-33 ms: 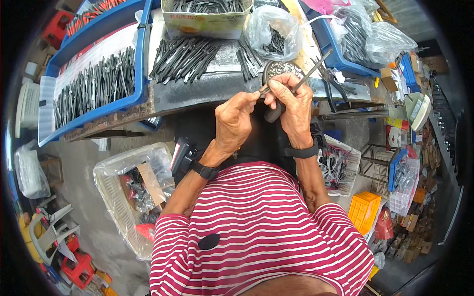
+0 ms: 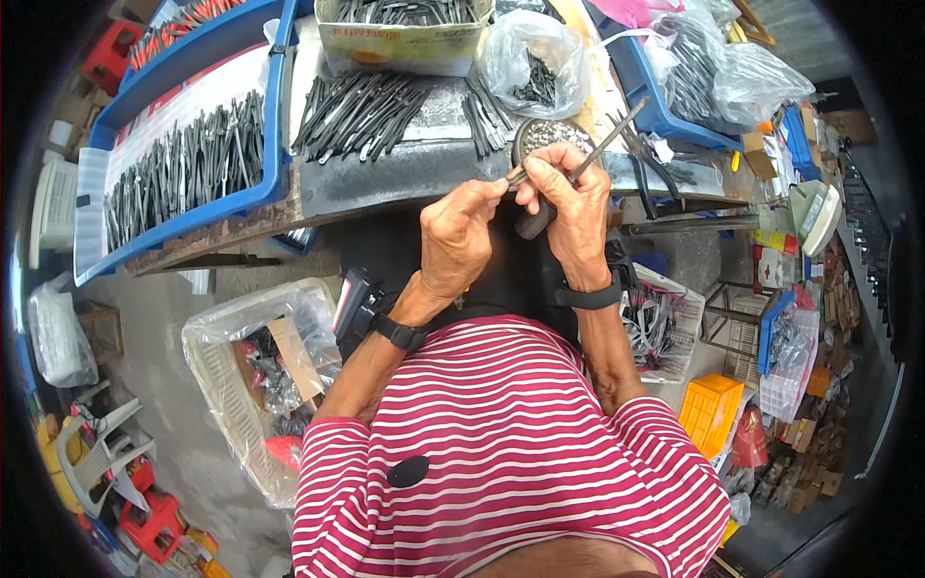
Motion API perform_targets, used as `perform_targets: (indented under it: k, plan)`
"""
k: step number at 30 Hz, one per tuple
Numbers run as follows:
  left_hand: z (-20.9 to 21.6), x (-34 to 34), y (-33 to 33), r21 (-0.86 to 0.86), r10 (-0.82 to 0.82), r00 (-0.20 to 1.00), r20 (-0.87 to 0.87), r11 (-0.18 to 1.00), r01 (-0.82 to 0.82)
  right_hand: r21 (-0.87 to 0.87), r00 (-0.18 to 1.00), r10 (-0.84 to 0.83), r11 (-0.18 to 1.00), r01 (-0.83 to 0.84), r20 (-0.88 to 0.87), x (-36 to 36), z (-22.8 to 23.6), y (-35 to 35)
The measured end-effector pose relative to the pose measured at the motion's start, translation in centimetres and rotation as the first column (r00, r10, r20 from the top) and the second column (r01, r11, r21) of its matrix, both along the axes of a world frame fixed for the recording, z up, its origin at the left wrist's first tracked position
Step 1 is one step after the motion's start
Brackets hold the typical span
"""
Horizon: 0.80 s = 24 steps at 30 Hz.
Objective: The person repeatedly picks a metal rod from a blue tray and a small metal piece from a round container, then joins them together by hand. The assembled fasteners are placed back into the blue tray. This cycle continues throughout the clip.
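My left hand (image 2: 458,231) is closed in a pinch on a small dark metal piece (image 2: 515,180), mostly hidden by the fingers. The fingertips of my right hand (image 2: 568,202) meet it at the same piece. Held in the right palm is a screwdriver (image 2: 611,140); its thin shaft points up and to the right, and its dark rounded handle sticks out below the fingers. Just beyond the hands, a round dish (image 2: 551,132) of small shiny metal parts sits at the bench edge. Loose black strip-shaped parts (image 2: 361,116) lie in a pile to its left.
A blue tray (image 2: 275,144) of upright black parts stands left on the bench. A carton (image 2: 400,48) and a clear plastic bag (image 2: 535,63) sit at the back. Pliers (image 2: 641,173) lie right of the hands. Below are a lined crate (image 2: 226,385) and an orange crate (image 2: 710,414).
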<state>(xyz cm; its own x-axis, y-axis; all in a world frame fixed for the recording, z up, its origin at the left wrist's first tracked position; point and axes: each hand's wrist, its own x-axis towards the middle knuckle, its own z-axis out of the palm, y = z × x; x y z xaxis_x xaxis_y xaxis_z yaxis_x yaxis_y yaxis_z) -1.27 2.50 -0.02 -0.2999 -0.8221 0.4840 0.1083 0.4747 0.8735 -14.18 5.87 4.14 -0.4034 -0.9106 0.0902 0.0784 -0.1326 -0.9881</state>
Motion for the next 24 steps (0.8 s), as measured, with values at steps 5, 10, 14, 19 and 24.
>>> perform_targets:
  k: [5,10,14,19,24]
  plan:
    - [-0.4,0.0,-0.1,-0.046,-0.002,1.000,-0.003,0.999,0.002,0.038,0.999,0.018,0.999,-0.016,-0.043,-0.1,-0.3,0.2]
    - [-0.8,0.1,0.0,0.044,-0.022,1.000,-0.019,0.999,0.022,0.022,0.996,-0.022,0.999,0.024,-0.084,0.4,-0.8,0.3]
    - [-0.7,0.1,-0.3,0.165,-0.052,0.998,-0.044,0.985,0.059,0.029,0.997,-0.017,0.999,0.020,-0.081,0.5,-0.8,0.0]
    - [-0.1,-0.2,-0.6,0.391,-0.108,0.976,-0.191,0.903,0.177,0.087,0.995,0.020,0.996,-0.012,-0.094,0.2,0.3,-0.8]
    - [0.4,-0.2,-1.0,0.475,-0.148,0.906,-0.396,0.812,0.340,0.084,0.978,-0.035,0.995,0.053,-0.205,0.9,1.4,-1.4]
